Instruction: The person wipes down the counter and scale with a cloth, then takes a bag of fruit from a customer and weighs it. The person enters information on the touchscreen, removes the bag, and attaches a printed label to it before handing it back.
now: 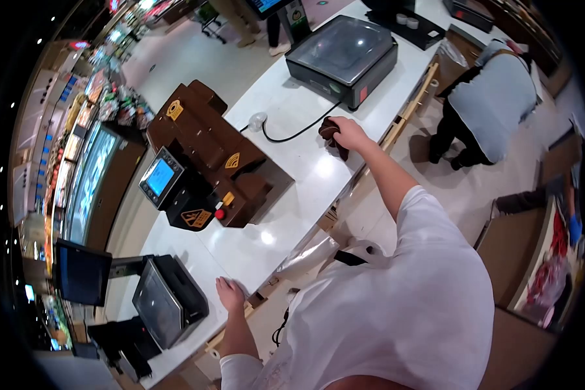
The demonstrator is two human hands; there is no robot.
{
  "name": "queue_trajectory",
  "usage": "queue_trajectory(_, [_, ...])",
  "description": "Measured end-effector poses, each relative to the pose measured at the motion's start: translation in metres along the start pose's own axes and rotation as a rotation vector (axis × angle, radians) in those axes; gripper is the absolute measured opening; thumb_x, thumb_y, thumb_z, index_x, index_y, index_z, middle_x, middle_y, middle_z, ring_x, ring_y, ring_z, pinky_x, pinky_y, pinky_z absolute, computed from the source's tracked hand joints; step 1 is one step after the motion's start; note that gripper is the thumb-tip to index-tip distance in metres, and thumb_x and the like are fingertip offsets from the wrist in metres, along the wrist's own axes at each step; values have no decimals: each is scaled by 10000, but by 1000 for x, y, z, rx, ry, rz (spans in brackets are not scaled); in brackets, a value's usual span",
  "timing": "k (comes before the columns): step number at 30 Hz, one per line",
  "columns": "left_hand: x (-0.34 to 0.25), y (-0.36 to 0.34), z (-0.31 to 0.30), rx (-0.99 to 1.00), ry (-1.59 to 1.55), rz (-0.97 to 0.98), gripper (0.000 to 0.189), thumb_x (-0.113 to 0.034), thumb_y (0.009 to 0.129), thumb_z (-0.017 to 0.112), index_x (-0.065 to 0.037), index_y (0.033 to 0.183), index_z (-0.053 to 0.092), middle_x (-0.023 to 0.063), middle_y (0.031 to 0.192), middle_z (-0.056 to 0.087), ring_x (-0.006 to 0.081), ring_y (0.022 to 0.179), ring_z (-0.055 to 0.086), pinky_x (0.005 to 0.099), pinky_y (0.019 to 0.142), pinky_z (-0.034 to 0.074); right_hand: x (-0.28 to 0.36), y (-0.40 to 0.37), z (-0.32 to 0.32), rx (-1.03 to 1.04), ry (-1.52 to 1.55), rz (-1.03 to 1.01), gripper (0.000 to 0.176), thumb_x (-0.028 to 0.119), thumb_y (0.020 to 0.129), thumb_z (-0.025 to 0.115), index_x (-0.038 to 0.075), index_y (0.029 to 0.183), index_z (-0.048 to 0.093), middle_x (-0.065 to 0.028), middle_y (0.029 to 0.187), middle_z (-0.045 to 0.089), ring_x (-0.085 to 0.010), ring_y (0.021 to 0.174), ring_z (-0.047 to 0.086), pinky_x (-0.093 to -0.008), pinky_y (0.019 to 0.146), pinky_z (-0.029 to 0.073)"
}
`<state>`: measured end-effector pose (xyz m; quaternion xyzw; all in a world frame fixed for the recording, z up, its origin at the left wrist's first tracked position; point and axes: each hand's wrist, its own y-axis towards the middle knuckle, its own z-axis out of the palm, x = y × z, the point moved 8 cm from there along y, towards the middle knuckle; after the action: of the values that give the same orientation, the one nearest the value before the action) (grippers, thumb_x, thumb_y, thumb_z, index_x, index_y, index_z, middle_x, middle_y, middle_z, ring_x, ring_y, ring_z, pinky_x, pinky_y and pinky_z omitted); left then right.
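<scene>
My right hand [351, 135] is closed around a dark brown cloth [335, 138], which it presses on the white counter [266, 201] below a black scale with a clear cover [344, 49]. A black cable [289, 138] runs over the counter close to the cloth. Lower down, my left hand [231, 294] rests with fingers stretched out at the counter's near edge, holding nothing. Between the hands, farther back, stands a brown machine [208, 156] with a small lit screen [160, 177] and a red button.
At the lower left is a second scale [166, 302] with a monitor [83, 272]. Another person [491, 101] bends down behind the counter at the right. A side table [533, 273] with red bags is at the far right. Lit display cases [94, 182] line the left.
</scene>
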<state>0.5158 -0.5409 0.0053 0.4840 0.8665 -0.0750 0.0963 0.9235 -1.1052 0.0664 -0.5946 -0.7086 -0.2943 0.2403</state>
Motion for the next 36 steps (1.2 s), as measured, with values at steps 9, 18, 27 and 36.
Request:
queue_trajectory(9, [-75, -64, 27, 91, -74, -269, 625, -329, 972, 535, 71, 1439, 423, 320, 1525, 344, 429, 1433, 328, 439, 1190, 284, 67, -1, 108, 337, -47, -430, 304, 150, 719, 626, 206, 998, 732, -10, 1053, 705, -338, 997, 587, -477, 800, 520])
queue_trajectory(18, [-73, -59, 35, 179, -88, -354, 672, -392, 982, 523, 54, 1466, 392, 303, 1556, 305, 420, 1450, 307, 438, 1180, 303, 56, -143, 110, 1113, 288, -508, 322, 69, 718, 575, 68, 984, 756, -122, 1045, 730, -322, 963, 662, -388, 925, 501])
queue_trajectory(27, [-66, -59, 40, 221, -79, -295, 722, -374, 963, 554, 62, 1496, 335, 305, 1581, 244, 415, 1473, 258, 438, 1203, 269, 39, -61, 16, 218, -23, -389, 372, 95, 747, 586, 84, 1097, 710, -127, 1226, 663, -399, 1053, 621, -453, 949, 506])
queue_trajectory(36, [-101, -66, 20, 359, -73, -413, 562, -253, 932, 599, 87, 1359, 463, 331, 1493, 363, 458, 1327, 438, 477, 1088, 420, 88, -76, 51, 1072, 37, -577, 395, 96, 732, 538, 111, 1063, 753, -144, 1061, 729, -331, 984, 676, -402, 890, 531])
